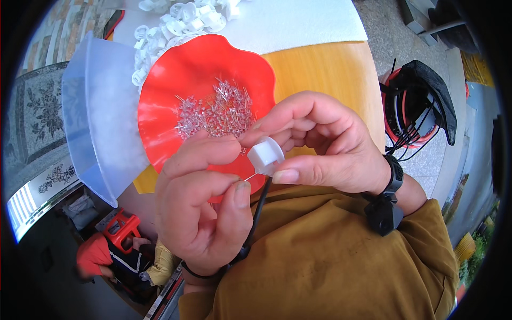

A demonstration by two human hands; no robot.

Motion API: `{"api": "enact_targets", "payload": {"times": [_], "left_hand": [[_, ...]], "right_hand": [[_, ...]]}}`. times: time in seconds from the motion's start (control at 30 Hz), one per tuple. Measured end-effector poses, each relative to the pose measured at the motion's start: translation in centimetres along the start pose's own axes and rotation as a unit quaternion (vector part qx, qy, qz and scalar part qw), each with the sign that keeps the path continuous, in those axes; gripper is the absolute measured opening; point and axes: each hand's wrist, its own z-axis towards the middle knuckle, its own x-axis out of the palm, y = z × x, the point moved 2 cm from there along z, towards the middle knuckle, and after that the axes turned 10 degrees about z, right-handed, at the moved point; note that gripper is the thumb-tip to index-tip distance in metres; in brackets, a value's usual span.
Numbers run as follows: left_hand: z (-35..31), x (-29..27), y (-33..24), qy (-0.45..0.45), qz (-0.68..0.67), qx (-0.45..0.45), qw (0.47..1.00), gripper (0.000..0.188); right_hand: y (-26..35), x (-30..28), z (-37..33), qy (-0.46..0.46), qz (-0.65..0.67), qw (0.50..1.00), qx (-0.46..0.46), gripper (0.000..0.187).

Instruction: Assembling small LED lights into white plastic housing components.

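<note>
Between the thumb and fingers of my right hand [333, 146] is a small white plastic holder [262, 156], with a square block and a round flange. My left hand [200, 200] pinches a thin wire-leaded LED [252, 176] between thumb and forefinger. Its far end meets the holder's lower edge; whether it sits inside cannot be made out. Behind my hands is a red wavy-edged plate [160, 120]. Heaped on it are many clear LEDs [224, 106] with bare wire leads.
White plastic holders [181, 24] lie piled beyond the plate, partly on a white sheet [304, 24]. A translucent plastic bin [104, 117] stands left of the table [325, 69]. On the right is a red round container [392, 117] with black cables. A person in red [96, 256] is at lower left.
</note>
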Motion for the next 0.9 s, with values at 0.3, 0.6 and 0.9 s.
{"api": "enact_targets", "payload": {"times": [0.3, 0.6, 0.9], "left_hand": [[-0.7, 0.2, 0.0, -0.016, -0.031, -0.057, 0.998, 0.01], [-0.9, 0.0, 0.2, -0.036, -0.096, -0.1, 0.99, 0.008], [-0.8, -0.2, 0.1, -0.057, -0.175, -0.129, 0.974, 0.008]], "right_hand": [[-0.8, 0.6, 0.3, -0.001, 0.047, 0.999, -0.008, 0.033], [-0.4, 1.2, 0.8, -0.058, 0.121, 0.987, 0.087, 0.025], [-0.2, 2.0, 0.7, -0.049, 0.153, 0.981, 0.106, 0.04]]}}
